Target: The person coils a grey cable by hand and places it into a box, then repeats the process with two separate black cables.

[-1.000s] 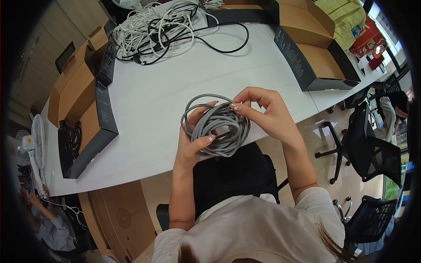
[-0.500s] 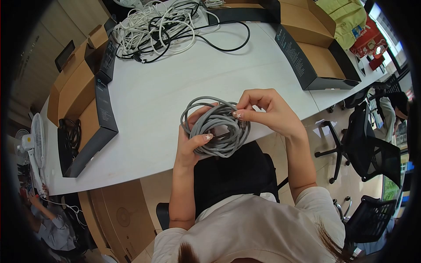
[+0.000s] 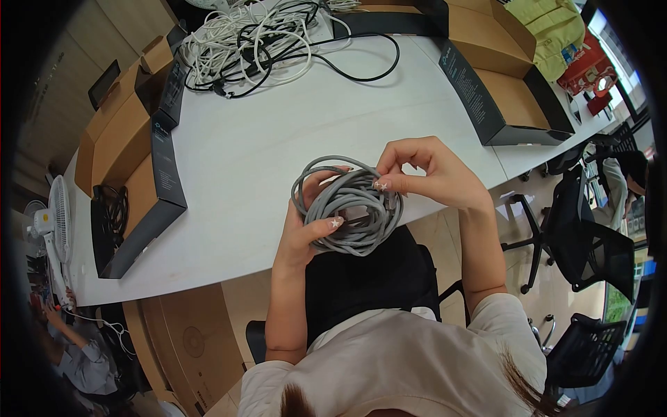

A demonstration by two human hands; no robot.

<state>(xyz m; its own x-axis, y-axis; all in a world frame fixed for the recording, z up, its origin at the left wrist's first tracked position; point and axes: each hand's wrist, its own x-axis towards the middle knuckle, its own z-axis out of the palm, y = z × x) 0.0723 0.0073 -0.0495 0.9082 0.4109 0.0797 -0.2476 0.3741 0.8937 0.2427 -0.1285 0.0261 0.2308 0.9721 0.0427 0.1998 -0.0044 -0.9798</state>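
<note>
Over the near edge of the white table (image 3: pixel 292 139) is a round bundle of gray cable (image 3: pixel 345 194). The left hand (image 3: pixel 304 234) holds its side, with the thumb on top. The right hand (image 3: pixel 432 174) pinches the cable at the other side. Farther off are a box (image 3: pixel 168 174) with black cords (image 3: pixel 113 219), a messy pile of wires (image 3: pixel 246 48), and another open box (image 3: pixel 513 97).

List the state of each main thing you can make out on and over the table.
Gray cable: wound into a coil, held
Left hand: gripping the coil
Right hand: thumb and finger pinched at the coil
White and black cables: heaped, tangled
Left box: open
Black cable: looped, inside the left box
Right box: open
</note>
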